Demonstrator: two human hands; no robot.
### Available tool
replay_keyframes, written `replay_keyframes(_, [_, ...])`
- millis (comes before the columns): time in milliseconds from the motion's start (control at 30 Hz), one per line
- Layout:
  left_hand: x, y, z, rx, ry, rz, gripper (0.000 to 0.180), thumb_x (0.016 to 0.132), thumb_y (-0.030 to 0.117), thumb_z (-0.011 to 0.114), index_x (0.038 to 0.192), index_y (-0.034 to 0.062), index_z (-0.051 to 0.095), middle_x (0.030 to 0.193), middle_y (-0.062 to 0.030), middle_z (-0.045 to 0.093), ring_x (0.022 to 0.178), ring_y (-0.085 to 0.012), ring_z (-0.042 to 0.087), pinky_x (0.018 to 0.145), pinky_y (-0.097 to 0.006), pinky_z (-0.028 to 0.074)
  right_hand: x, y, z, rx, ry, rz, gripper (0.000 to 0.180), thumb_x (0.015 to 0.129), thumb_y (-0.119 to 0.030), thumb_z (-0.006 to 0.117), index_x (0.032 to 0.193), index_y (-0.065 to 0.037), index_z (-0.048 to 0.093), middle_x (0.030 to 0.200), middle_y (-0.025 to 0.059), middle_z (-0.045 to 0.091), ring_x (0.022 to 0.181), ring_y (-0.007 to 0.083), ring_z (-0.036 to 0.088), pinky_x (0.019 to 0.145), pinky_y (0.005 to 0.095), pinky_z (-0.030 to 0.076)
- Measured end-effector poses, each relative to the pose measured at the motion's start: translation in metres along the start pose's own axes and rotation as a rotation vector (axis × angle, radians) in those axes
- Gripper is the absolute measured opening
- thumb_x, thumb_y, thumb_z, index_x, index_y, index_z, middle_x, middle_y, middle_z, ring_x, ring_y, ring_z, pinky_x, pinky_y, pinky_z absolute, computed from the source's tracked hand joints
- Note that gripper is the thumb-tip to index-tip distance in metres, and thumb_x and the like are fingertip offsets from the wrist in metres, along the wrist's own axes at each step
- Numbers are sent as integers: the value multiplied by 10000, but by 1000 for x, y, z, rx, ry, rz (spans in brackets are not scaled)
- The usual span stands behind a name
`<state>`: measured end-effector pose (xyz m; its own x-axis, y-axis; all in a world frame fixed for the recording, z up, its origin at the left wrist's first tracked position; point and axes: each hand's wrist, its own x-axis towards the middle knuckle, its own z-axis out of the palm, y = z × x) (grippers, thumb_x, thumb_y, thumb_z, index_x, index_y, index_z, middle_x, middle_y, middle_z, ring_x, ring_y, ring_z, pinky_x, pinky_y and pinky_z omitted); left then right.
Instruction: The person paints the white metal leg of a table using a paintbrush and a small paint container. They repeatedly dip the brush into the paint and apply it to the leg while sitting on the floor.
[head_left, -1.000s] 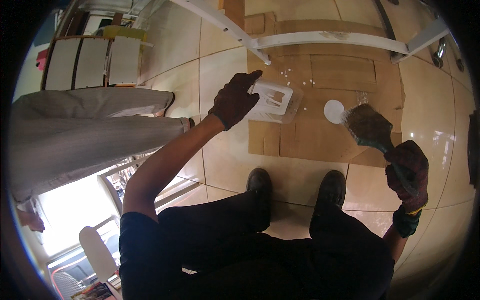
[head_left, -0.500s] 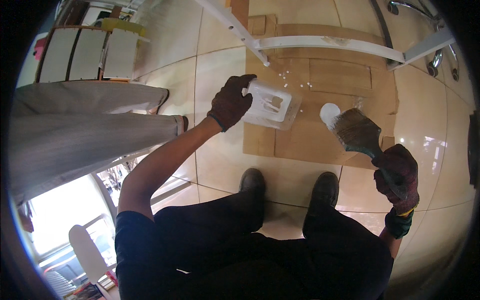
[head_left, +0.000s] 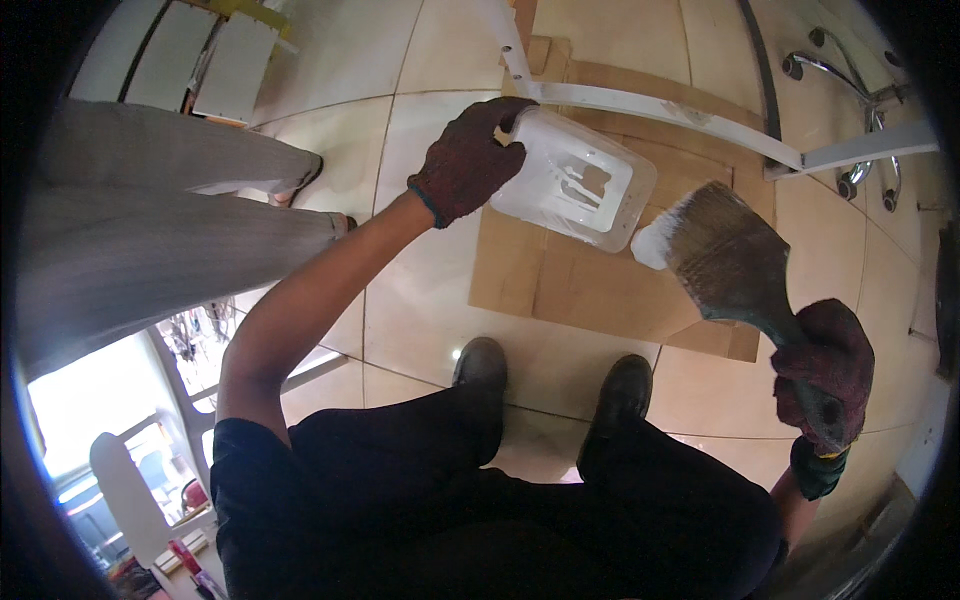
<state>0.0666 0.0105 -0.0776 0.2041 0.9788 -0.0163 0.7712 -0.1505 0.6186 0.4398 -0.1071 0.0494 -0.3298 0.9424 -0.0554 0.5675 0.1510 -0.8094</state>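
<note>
My left hand (head_left: 478, 160), in a dark knitted glove, grips the near-left rim of a translucent plastic tub (head_left: 560, 180). White paint lies in its bottom, with a bare patch showing through. In my right hand (head_left: 828, 375), also gloved, is the dark handle of a wide paintbrush (head_left: 730, 255). Its bristles point up and left, a short way right of the tub. Beside the bristle tips shows a round white patch (head_left: 650, 246); whether it is paint or a separate thing I cannot tell.
Flattened cardboard (head_left: 590, 290) covers the tiles under the tub. A white frame bar (head_left: 680, 112) crosses beyond it. Chrome chair legs (head_left: 850, 180) stand at far right. A person in grey trousers (head_left: 180, 240) stands at left, near white panels (head_left: 175, 55).
The tub has come up closer and slightly right, covering the white drops on the cardboard. My right hand and the brush have shifted right and look larger.
</note>
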Motion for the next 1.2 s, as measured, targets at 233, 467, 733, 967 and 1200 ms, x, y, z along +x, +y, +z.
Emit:
replay_keyframes(233, [-8, 1, -5, 8, 61, 69, 451, 822, 160, 596, 1268, 132, 536, 1145, -153, 597, 1002, -283, 617, 890, -395, 493, 74, -26, 22, -572, -386, -627, 221, 594, -240, 718, 809, -211, 677, 642, 68, 557, 614, 273, 591, 521, 386, 449])
replay_keyframes(467, [16, 9, 5, -66, 36, 230, 447, 822, 201, 576, 1255, 102, 532, 1191, -175, 577, 1113, -340, 550, 983, -417, 442, 83, -55, 35, -885, -587, -463, 155, 683, -280, 698, 812, -193, 688, 672, 86, 565, 657, 286, 600, 566, 422, 461])
replay_keyframes(733, [64, 28, 7, -21, 28, 449, 452, 792, 188, 588, 1218, 43, 541, 1168, -205, 591, 1112, -347, 557, 988, -419, 435, 97, -63, 34, -919, -625, -562, 193, 655, -247, 691, 843, -206, 700, 670, 72, 549, 649, 275, 571, 560, 411, 429])
replay_keyframes(967, [64, 52, -8, -15, -86, 406, 471, 738, 135, 599, 1192, 23, 550, 1101, -214, 616, 1048, -357, 592, 942, -423, 467, 95, -73, 34, -864, -594, -587, 248, 660, -234, 683, 907, -223, 705, 690, 67, 545, 650, 275, 564, 567, 403, 434])
replay_keyframes(1200, [58, 42, -6, 0, -34, 411, 467, 749, 147, 608, 1195, 25, 551, 1086, -219, 620, 1033, -364, 598, 933, -429, 472, 95, -67, 38, -864, -610, -617, 261, 651, -199, 703, 911, -222, 698, 697, 62, 559, 643, 266, 570, 555, 397, 436])
